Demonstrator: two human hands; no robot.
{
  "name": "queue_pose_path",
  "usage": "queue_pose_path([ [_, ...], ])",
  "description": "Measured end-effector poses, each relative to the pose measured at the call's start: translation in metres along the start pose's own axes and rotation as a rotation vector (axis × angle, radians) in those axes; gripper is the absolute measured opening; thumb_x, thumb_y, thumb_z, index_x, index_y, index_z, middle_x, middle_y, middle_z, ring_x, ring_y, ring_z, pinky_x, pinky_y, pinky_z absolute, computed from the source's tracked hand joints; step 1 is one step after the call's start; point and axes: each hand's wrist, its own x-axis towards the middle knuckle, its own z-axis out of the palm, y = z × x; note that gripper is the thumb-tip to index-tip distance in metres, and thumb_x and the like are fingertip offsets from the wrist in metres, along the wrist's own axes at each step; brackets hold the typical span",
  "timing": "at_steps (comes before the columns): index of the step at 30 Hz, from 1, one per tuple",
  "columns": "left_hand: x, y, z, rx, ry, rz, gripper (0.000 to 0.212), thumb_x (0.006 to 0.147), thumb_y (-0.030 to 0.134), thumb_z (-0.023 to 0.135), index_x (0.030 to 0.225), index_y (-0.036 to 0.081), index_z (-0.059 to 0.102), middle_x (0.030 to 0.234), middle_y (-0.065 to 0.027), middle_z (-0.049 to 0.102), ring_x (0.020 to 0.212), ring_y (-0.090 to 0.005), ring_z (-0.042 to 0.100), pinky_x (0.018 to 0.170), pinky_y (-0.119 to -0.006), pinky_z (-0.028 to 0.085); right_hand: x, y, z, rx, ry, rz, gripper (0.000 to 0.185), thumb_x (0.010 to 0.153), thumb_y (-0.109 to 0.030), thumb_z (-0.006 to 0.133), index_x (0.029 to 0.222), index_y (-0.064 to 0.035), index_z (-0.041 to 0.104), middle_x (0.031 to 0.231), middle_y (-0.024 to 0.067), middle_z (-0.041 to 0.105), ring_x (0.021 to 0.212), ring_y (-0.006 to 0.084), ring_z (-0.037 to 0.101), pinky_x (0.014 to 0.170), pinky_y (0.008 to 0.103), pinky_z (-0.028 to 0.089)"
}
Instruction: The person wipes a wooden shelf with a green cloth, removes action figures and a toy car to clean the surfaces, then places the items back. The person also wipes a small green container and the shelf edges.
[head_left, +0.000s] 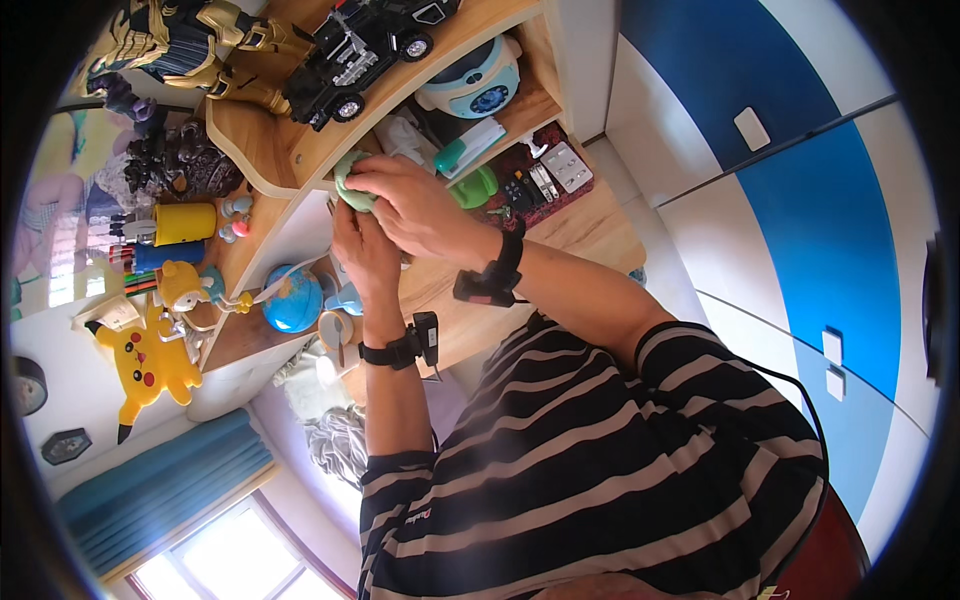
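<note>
Both hands meet at a green cloth (349, 180) in front of a wooden shelf unit (330, 161). My right hand (420, 206) grips the cloth from above, its fingers bent over it. Just below, my left hand (364, 251) touches the cloth's lower edge with its fingertips; whether it holds something else is hidden. Beside the hands, in the shelf opening, are a white plastic bag (406, 135) and a white and green container (471, 147). A green object (474, 187) lies on the desk near my right hand.
Above stands a black toy truck (356, 60) on the shelf, with a light-blue toy device (476, 82) beneath. A globe (292, 298) and a cup (335, 330) stand left of my left forearm. Small tools and a white case (566, 167) lie on a dark red mat.
</note>
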Motion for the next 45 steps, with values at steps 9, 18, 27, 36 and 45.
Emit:
queue_pose_path([
  [9, -0.036, -0.002, 0.026, -0.233, -0.080, -0.051, 0.080, 0.098, 0.002, 0.061, 0.168, 0.004, 0.022, 0.156, -0.0259, 0.048, 0.106, -0.0245, 0.067, 0.073, -0.032, 0.060, -0.052, 0.070, 0.009, -0.075, -0.064, 0.218, 0.041, 0.088, 0.000, 0.060, 0.128, 0.0003, 0.068, 0.128, 0.0205, 0.067, 0.118, 0.0428, 0.063, 0.104, 0.0475, 0.051],
  [18, -0.048, -0.006, 0.025, -0.242, -0.120, -0.050, 0.082, 0.096, 0.000, 0.061, 0.168, 0.003, 0.023, 0.160, -0.0263, 0.046, 0.105, -0.0230, 0.070, 0.074, -0.031, 0.061, -0.080, 0.097, 0.000, -0.123, -0.123, 0.309, 0.042, 0.085, 0.004, 0.055, 0.126, 0.0034, 0.067, 0.129, 0.0225, 0.066, 0.117, 0.0448, 0.063, 0.100, 0.0489, 0.052],
  [27, -0.054, -0.012, 0.024, -0.270, -0.143, -0.072, 0.078, 0.096, 0.002, 0.066, 0.166, 0.001, 0.030, 0.151, -0.0240, 0.055, 0.098, -0.0200, 0.072, 0.074, -0.033, 0.061, -0.055, 0.103, 0.016, -0.125, -0.104, 0.361, 0.053, 0.086, 0.001, 0.054, 0.137, 0.0061, 0.061, 0.138, 0.0314, 0.061, 0.125, 0.0470, 0.061, 0.108, 0.0497, 0.049],
  [36, -0.061, -0.012, 0.026, -0.285, -0.167, -0.126, 0.075, 0.097, 0.003, 0.067, 0.164, 0.001, 0.034, 0.139, -0.0189, 0.059, 0.099, -0.0193, 0.071, 0.076, -0.033, 0.061, -0.069, 0.097, 0.011, -0.210, -0.155, 0.309, 0.049, 0.087, 0.000, 0.056, 0.135, 0.0079, 0.061, 0.140, 0.0296, 0.061, 0.127, 0.0459, 0.060, 0.110, 0.0493, 0.049],
  [45, -0.071, -0.003, 0.033, -0.170, -0.134, -0.067, 0.051, 0.096, 0.004, 0.067, 0.146, -0.002, 0.055, 0.139, -0.0184, 0.057, 0.096, -0.0201, 0.069, 0.072, -0.031, 0.060, -0.098, 0.094, -0.038, -0.077, -0.025, 0.519, 0.026, 0.093, -0.012, 0.054, 0.105, 0.0024, 0.072, 0.105, 0.0255, 0.069, 0.100, 0.0458, 0.066, 0.088, 0.0503, 0.052],
])
